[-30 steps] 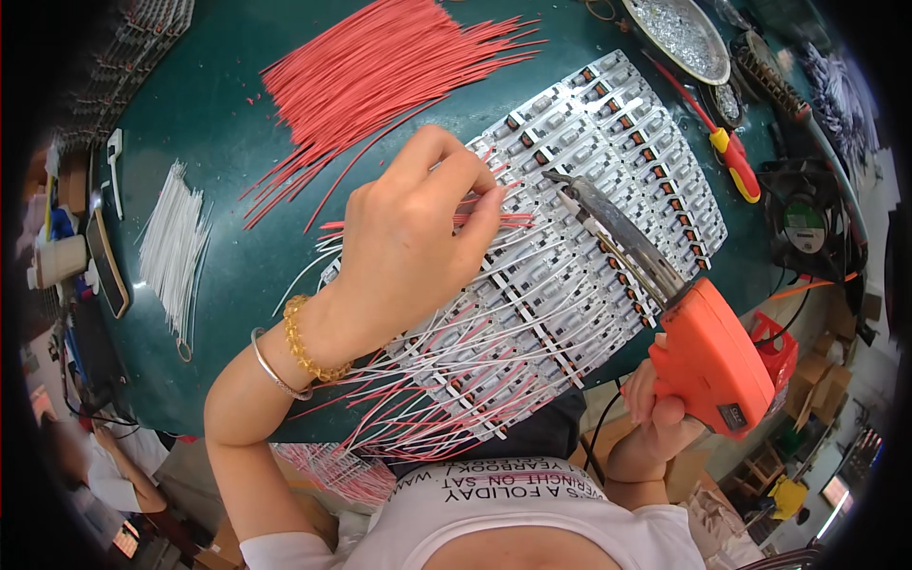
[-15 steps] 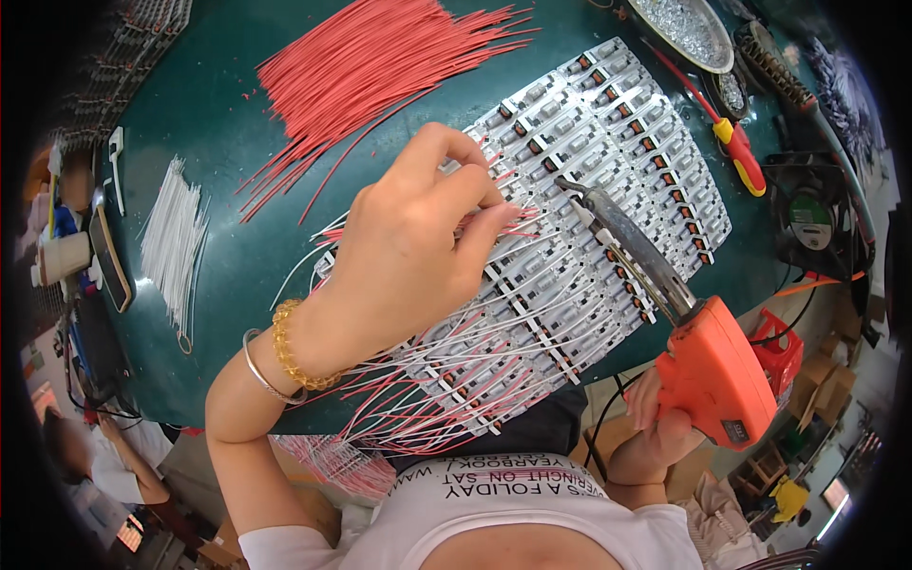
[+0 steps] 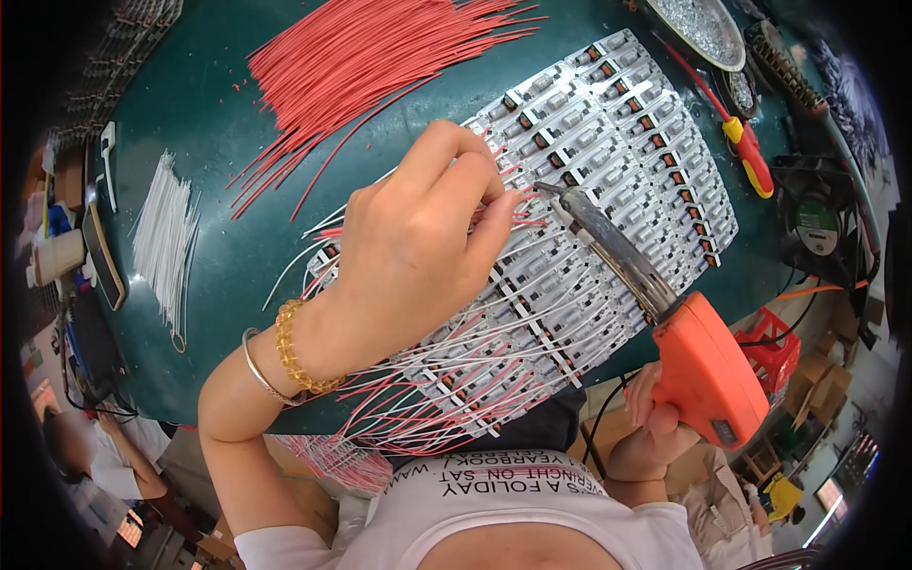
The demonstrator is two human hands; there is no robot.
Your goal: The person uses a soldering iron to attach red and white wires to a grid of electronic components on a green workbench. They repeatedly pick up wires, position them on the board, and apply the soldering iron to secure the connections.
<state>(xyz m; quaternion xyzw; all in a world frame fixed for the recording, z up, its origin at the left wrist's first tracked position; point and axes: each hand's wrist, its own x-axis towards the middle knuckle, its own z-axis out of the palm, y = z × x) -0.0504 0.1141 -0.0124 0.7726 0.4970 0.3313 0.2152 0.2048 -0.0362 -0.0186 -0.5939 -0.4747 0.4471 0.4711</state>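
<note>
My left hand (image 3: 418, 237) is closed in a pinch over the far left part of a panel of small silvery modules (image 3: 560, 123). Short red wire ends show at its fingertips; how many it grips is partly hidden by the fingers. In my right hand (image 3: 657, 423) is the handle of an orange soldering iron (image 3: 711, 366). Its dark, bent tip reaches the modules just right of my left fingertips, beside the red wire ends. White and red wires (image 3: 427, 370) fan out from the near rows, hanging past the table edge toward my lap.
A large pile of red wires (image 3: 356, 66) lies at the back, a bundle of white wires (image 3: 166, 242) at the left. At the right are a red-yellow screwdriver (image 3: 749, 157), a metal dish (image 3: 698, 33) and a black fan (image 3: 819, 223). Another person (image 3: 119, 451) is at lower left.
The soldering iron has shifted left and its tip is now closer to my left fingertips. My left hand keeps its pinch, almost in place. The view has shifted slightly.
</note>
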